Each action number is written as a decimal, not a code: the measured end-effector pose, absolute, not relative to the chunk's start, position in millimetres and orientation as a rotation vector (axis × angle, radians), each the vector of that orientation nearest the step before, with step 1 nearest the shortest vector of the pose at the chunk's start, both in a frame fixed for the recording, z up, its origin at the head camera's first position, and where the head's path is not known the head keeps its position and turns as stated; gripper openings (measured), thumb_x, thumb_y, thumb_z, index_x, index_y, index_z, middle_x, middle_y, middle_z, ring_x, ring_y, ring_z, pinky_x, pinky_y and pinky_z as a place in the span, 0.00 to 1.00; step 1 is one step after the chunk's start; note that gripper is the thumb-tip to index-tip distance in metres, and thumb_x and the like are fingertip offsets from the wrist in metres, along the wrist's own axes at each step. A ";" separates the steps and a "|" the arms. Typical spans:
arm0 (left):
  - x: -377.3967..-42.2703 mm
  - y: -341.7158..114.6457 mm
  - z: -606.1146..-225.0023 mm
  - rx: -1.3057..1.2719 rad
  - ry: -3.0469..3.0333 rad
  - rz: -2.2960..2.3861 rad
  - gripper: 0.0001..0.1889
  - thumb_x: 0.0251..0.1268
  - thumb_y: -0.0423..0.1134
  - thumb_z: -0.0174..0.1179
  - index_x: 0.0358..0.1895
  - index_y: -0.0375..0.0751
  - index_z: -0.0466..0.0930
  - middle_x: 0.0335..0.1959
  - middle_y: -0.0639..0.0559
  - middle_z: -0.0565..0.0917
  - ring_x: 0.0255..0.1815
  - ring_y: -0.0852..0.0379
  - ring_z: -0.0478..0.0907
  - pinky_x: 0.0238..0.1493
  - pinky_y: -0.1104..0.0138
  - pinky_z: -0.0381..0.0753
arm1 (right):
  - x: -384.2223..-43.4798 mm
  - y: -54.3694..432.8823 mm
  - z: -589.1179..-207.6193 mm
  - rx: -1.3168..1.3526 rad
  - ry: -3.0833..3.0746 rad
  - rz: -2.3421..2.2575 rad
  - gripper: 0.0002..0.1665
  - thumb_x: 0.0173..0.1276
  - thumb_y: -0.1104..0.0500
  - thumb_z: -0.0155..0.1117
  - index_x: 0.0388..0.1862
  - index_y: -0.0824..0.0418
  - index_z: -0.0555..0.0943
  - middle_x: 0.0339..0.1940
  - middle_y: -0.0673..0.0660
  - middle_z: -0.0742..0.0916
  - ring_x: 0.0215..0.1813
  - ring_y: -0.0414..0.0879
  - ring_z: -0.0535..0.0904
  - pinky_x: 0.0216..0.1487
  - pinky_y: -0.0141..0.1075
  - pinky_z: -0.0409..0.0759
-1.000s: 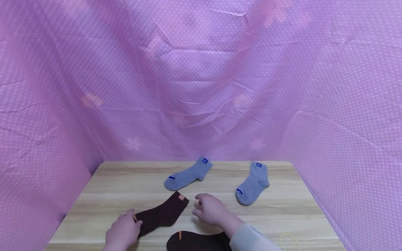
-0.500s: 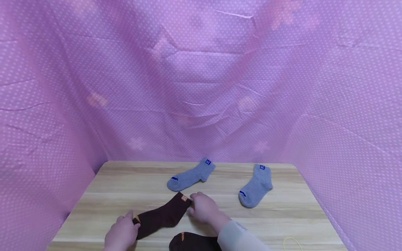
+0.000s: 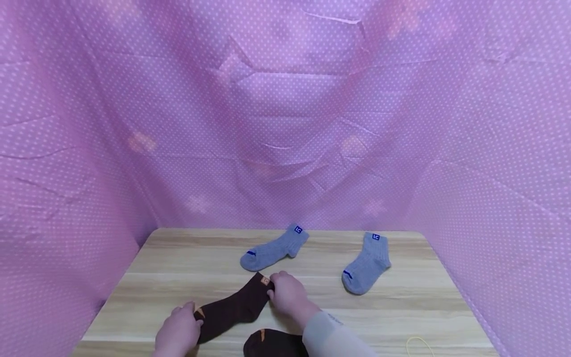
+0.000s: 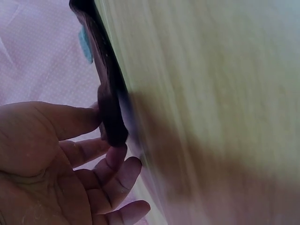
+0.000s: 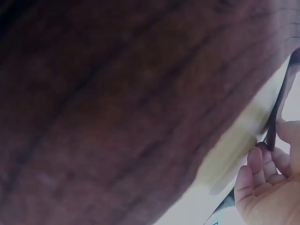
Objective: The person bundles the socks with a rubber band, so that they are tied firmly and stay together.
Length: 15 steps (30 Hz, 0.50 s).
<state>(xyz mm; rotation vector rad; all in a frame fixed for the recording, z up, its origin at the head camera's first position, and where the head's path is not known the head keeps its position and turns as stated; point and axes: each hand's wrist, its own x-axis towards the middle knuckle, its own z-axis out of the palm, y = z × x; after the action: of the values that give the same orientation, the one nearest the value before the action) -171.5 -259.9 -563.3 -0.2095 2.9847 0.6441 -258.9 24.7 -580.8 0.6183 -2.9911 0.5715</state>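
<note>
A dark brown sock (image 3: 232, 308) with an orange cuff label lies slantwise on the table, stretched between both hands. My left hand (image 3: 178, 331) pinches its toe end; in the left wrist view the thumb and fingertips (image 4: 116, 157) meet at the brown toe (image 4: 112, 119). At the cuff, my right hand (image 3: 287, 293) pinches the edge beside the label, and the right wrist view shows that edge between thumb and fingers (image 5: 255, 161). A second dark brown sock (image 3: 274, 344) lies nearer the front, partly hidden under the right forearm and fills much of the right wrist view.
Two grey-blue socks with blue labels lie farther back: one grey sock (image 3: 274, 250) behind the brown one, another grey sock (image 3: 366, 265) to the right. A thin yellow loop (image 3: 419, 342) rests at the front right. Pink dotted cloth (image 3: 285, 124) surrounds the wooden table (image 3: 415, 307).
My right hand has moved left to the brown sock's cuff and taken hold of its edge. The left hand stays at the toe. The head view has shifted slightly.
</note>
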 end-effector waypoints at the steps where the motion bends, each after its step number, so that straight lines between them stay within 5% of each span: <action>1: -171.1 -259.7 -563.6 -0.212 2.986 0.641 0.26 0.67 0.37 0.69 0.62 0.24 0.76 0.48 0.26 0.81 0.47 0.27 0.82 0.42 0.38 0.83 | -259.2 25.8 -581.5 0.618 -2.986 0.586 0.08 0.68 0.58 0.73 0.44 0.58 0.86 0.35 0.51 0.83 0.41 0.47 0.83 0.44 0.43 0.83; 7: -169.8 -257.7 -566.0 -0.230 2.968 0.643 0.09 0.67 0.37 0.69 0.43 0.37 0.81 0.38 0.38 0.80 0.39 0.37 0.82 0.34 0.43 0.82 | -261.7 29.1 -583.8 0.566 -2.997 0.672 0.07 0.68 0.59 0.72 0.44 0.57 0.88 0.38 0.51 0.88 0.44 0.48 0.86 0.46 0.44 0.84; 15: -164.9 -254.9 -565.0 -0.252 2.983 0.632 0.06 0.67 0.36 0.68 0.36 0.41 0.79 0.34 0.41 0.78 0.36 0.39 0.81 0.32 0.44 0.81 | -263.8 25.5 -585.0 0.561 -3.001 0.743 0.05 0.72 0.57 0.71 0.34 0.53 0.84 0.31 0.47 0.84 0.37 0.44 0.82 0.40 0.43 0.82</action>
<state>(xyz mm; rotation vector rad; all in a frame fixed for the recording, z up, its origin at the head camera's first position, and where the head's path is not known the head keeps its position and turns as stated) -164.9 -254.9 -565.0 -0.2519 2.9829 0.6320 -263.8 25.5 -585.0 0.5611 -3.0011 0.7426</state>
